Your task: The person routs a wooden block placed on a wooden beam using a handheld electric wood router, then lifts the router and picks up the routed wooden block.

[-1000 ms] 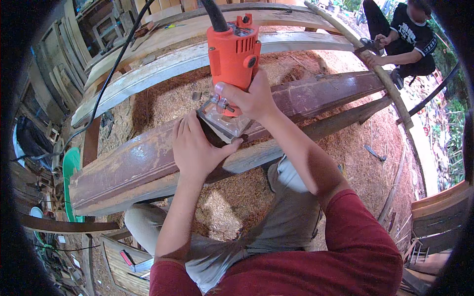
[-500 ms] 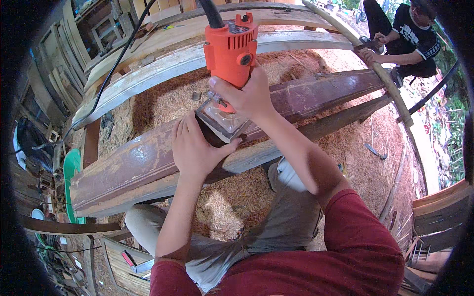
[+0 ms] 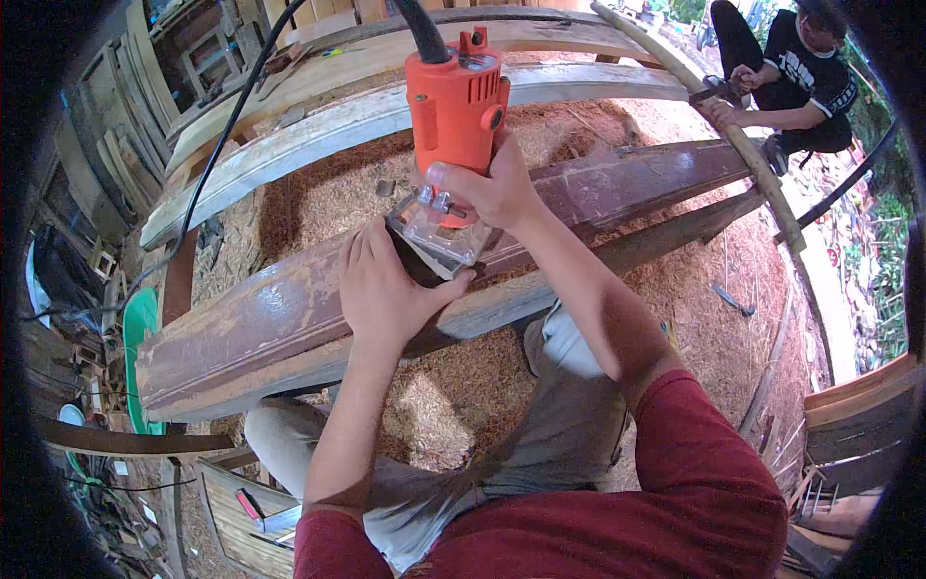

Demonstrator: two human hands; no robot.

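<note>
Orange trim router (image 3: 451, 111), upper centre, amid wood shavings (image 3: 424, 410)
Right hand (image 3: 494, 193) wraps its body; left hand (image 3: 381, 289), thumb spread wide, lies flattish on scuffed maroon plank (image 3: 246, 314); whitish beam (image 3: 357, 124) spans upper frame.

"What are your hands doing?"

"My right hand (image 3: 502, 188) grips an orange router (image 3: 451, 116) upright over a brown beam (image 3: 280, 299). My left hand (image 3: 381, 289) lies spread on the beam, thumb reaching the router's clear base (image 3: 451, 239). Whether that base sits flat, I can't tell."

"And around the beam?"

"Beyond it, a whitish beam (image 3: 333, 130), with wood shavings (image 3: 333, 203) between. Past its right end, a person (image 3: 803, 72) in black crouches. Behind its left end, something green (image 3: 142, 333). On its near side, my grey trousers (image 3: 564, 415)."
</note>
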